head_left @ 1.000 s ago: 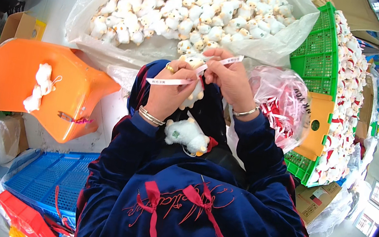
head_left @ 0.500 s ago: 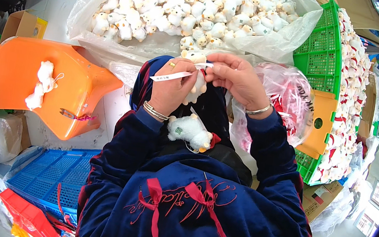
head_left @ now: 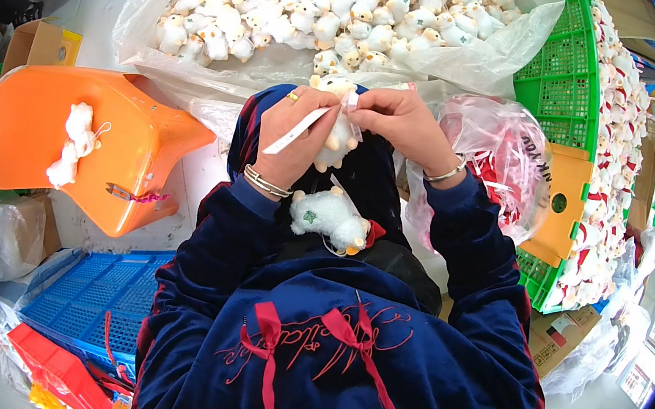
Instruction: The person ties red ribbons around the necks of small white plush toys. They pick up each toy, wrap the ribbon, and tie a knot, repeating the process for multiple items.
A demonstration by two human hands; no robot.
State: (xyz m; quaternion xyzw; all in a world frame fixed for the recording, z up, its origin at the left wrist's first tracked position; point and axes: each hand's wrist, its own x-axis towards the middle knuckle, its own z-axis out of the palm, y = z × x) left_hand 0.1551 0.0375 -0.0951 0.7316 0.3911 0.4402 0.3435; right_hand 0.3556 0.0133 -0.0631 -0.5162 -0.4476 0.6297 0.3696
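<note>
Over my lap, my left hand [head_left: 295,127] is closed around a small white plush animal [head_left: 339,142] with a cream head. A white printed ribbon [head_left: 293,134] trails from its fingers toward the wrist. My right hand [head_left: 404,124] pinches a part of the same ribbon at the toy's neck, thumb and forefinger together; the fingertips partly hide the neck. Lower on my lap lies a second white plush animal [head_left: 324,214] with a green patch, a thin string loop and a red piece by its head. Neither hand touches it.
Ahead spreads a clear plastic sheet [head_left: 145,30] heaped with plush animals. On the left, an orange stool [head_left: 26,105] bears two plush toys [head_left: 80,129] and small snips [head_left: 124,193]. A green crate [head_left: 567,71] and a bag of red and white ribbons [head_left: 495,175] stand right.
The ribbon tail in my left hand now hangs more steeply. My right hand has shifted slightly at the neck, and the red bit seen there before is now hidden.
</note>
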